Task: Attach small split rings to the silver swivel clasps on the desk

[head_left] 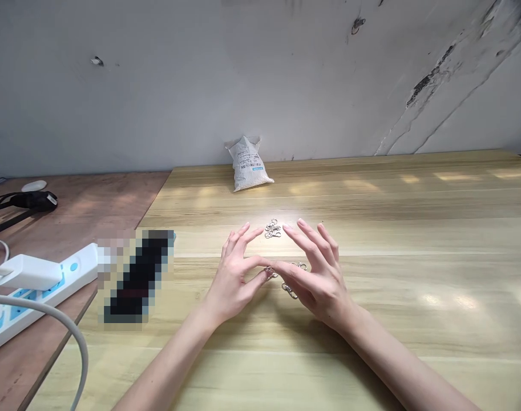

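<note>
- Left hand [232, 285] and right hand [318, 285] are held open over a pale wooden tabletop [392, 348], fingers spread and curved, with the fingertips of each hand brought close to the other; no object is seen gripped.
- A small heap of silver swivel clasps [273, 229] is seen just ahead of both hands.
- A looser group of clasps [289, 291] is lying beneath and between the hands; contact with the fingers cannot be told.
- The clasps are judged light, stiff and slippery, and best pinched by the metal body between fingertips.
- A white woven sack [245, 164] is seen well ahead of the hands.
- A pixelated object [136, 277] is seen left of the left hand, and beyond it a white power strip [74, 266] is laid on a reddish wooden bench [72, 211].
</note>
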Action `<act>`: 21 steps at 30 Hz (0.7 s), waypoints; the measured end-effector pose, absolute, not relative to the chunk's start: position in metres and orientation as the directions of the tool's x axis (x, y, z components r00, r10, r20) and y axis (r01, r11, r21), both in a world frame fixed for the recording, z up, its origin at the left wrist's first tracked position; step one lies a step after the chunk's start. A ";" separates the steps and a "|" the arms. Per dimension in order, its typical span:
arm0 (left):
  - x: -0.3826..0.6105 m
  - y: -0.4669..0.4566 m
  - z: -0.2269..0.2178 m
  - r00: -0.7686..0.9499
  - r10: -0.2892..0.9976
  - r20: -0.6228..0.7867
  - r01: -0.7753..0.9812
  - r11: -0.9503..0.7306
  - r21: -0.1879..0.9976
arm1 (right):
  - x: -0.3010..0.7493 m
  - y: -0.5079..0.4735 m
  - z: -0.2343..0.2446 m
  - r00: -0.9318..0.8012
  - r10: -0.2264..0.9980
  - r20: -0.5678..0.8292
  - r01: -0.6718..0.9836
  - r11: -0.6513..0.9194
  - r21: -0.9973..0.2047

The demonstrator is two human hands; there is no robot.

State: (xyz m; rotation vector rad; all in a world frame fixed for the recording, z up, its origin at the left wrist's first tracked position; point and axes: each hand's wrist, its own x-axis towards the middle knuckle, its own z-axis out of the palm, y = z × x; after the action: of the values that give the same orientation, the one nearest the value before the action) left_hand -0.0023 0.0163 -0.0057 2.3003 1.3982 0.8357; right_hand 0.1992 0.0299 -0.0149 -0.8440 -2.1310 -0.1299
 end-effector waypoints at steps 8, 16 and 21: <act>-0.009 0.021 -0.008 0.206 0.937 0.281 0.620 -0.347 0.703 | 0.202 0.032 -0.015 -0.402 0.560 0.725 0.630 0.744 -0.225; -0.001 0.017 -0.007 0.380 0.854 0.355 0.735 -0.512 0.444 | 0.201 0.034 -0.016 -0.478 0.532 0.699 0.607 0.775 -0.174; 0.004 0.015 -0.007 0.406 0.839 0.363 0.775 -0.526 0.350 | 0.199 0.035 -0.015 -0.461 0.531 0.711 0.590 0.782 -0.201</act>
State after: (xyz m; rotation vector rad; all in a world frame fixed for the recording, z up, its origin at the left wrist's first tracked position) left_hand 0.0040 0.0153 -0.0067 2.5257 1.4585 0.7654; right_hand 0.1987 0.0346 -0.0151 -0.8294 -2.1580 -0.0939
